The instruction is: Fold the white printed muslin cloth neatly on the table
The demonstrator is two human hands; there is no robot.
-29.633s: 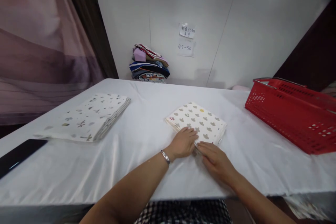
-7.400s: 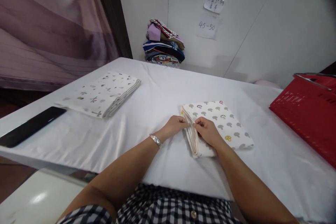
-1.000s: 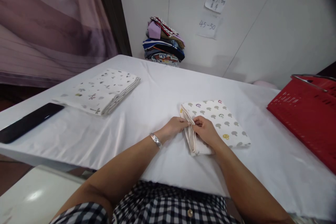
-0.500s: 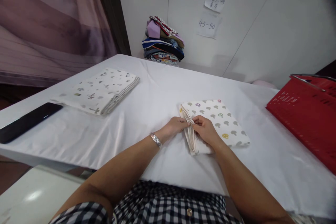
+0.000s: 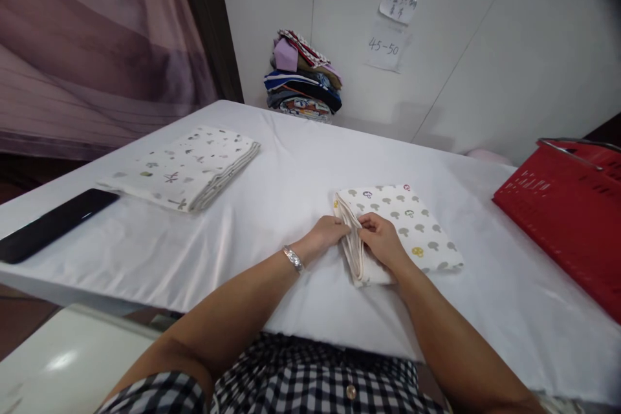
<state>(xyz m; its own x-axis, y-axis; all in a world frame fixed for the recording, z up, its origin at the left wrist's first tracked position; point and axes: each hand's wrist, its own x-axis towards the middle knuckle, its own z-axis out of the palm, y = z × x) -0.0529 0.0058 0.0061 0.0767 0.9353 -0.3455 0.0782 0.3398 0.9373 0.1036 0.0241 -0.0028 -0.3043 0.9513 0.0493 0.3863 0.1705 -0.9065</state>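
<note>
A folded cloth point(image 5: 422, 226) printed with grey, yellow and red mushrooms lies on the white-covered table in front of me. Its layered folded edge faces left. My left hand point(image 5: 330, 231), with a silver bracelet at the wrist, pinches layers at that edge. My right hand point(image 5: 381, 239) grips the upper layers just beside it, fingers curled over the edge. Farther left lies a second folded cloth point(image 5: 189, 165), white with grey leaf-like prints, touched by neither hand.
A black phone point(image 5: 53, 223) lies at the table's left edge. At the right stands a red plastic basket point(image 5: 572, 220). Behind the table rises a stack of folded fabrics point(image 5: 303, 81) against the wall, near paper signs point(image 5: 385, 45). A pinkish curtain point(image 5: 97, 45) hangs at left.
My hands have parted slightly at the cloth's edge, and the gap between its layers shows a little wider. The cloth stays in place; the view has shifted slightly.
</note>
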